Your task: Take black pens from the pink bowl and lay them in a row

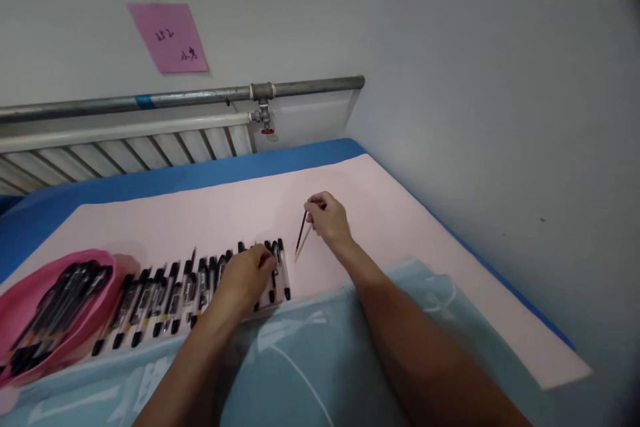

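Note:
My right hand (327, 219) is raised over the pale pink sheet, pinching a thin pen refill (301, 232). The refill is black, slants downward and ends in a yellowish tip. My left hand (249, 271) is over the right part of a row of pens, its fingertips closed at a black-ended pen (273, 285). Whether they grip that pen or something smaller is hidden. Just right of these fingers lies a clear pen (285, 270) with black ends. More clear-barrelled pens (146, 300) lie side by side to the left, partly covered by my left forearm.
At the left, a pink basin (111, 280) holds a bundle of dark pens (65, 307). Light blue patterned fabric (295, 360) covers the near edge. Blue cover (225, 169) borders the pink sheet (165, 220). Behind are a radiator (140, 150) and a pipe with a red-handled valve (267, 131); a wall rises at right.

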The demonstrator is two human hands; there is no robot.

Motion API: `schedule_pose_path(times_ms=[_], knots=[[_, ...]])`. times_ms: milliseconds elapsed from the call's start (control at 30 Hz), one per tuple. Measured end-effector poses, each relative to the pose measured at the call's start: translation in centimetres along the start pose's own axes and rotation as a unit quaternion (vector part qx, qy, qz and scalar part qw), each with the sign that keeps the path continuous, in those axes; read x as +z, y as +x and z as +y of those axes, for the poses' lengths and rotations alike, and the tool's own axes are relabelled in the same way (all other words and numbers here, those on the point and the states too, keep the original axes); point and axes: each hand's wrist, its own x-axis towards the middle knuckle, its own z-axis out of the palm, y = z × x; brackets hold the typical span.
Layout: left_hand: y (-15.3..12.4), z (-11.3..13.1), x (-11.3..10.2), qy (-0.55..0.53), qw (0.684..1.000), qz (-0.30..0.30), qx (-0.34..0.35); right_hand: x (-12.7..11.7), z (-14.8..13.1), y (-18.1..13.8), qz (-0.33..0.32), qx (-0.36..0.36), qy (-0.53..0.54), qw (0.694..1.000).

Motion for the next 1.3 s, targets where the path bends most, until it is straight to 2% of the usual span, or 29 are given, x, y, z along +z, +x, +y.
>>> schedule_pose_path(times_ms=[100, 267, 600, 800, 1000, 1133, 1233, 1300], knots=[[0.3, -0.5, -0.7, 0.012, 1.0, 0.018, -0.01, 0.4, -0.2, -0.7, -0.08, 0.039, -0.043, 0.995], [0.5, -0.9, -1.0, 0.012, 0.999, 0.03, -0.019, 1.4, -0.3, -1.7, -0.147, 0.053, -0.087, 0.984], [0.8, -1.2, -1.0, 0.027, 0.999, 0.026, -0.017, 1.8, 0.1, -2.1, -0.196, 0.03, -0.201, 0.959], [0.6, -1.0, -1.2, 0.029, 0.999, 0.022, -0.021, 0.4, -0.5, -2.5, -0.212, 0.011, -0.262, 0.941], [0.8, -1.4, -0.9, 0.028, 0.999, 0.026, -0.016, -0.9, -1.9, -4.6, -0.314, 0.003, -0.332, 0.89], [0.8, -1.5, -0.9, 0.035, 0.999, 0.029, -0.017, -1.3, -2.1, -5.3, -0.387, 0.038, -0.341, 0.855], [0.8, -1.5, -1.1, 0.043, 0.999, 0.023, -0.015, -1.7, -2.2, -5.3, -0.415, 0.069, -0.334, 0.843], [0.8, -1.4, -1.2, 0.05, 0.998, 0.018, -0.017, -1.9, -2.3, -5.1, -0.4, 0.065, -0.337, 0.85]])
